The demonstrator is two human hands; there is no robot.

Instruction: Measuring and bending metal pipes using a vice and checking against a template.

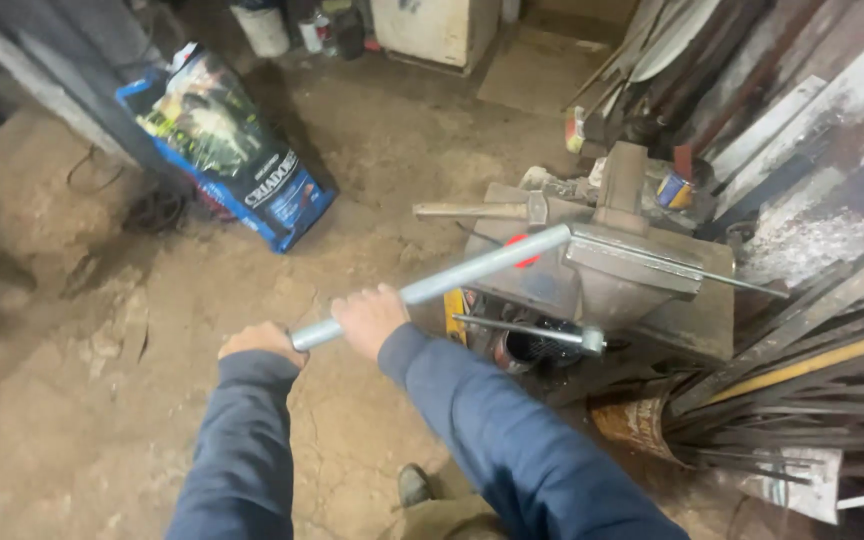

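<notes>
A long grey metal tube (472, 270) runs from my hands up and right into a heavy steel bench vise (632, 265). My left hand (260, 343) is closed around the tube's near end. My right hand (370, 318) grips the same tube a little further along. Both arms wear dark blue sleeves. The tube's far end meets the vise jaws beside a red mark (522, 252). A hammer with a wooden handle (477, 211) lies on the vise bench behind the tube. The vise's own screw handle (532, 331) sticks out below.
A blue printed feed sack (227, 150) leans at the back left on the dirt floor (72, 400). Stacked metal bars and sheets (812, 380) crowd the right side. A rusty can (637, 425) sits low right. A white cabinet (432, 30) and bucket (262, 28) stand at the back. My shoe (412, 485) shows below.
</notes>
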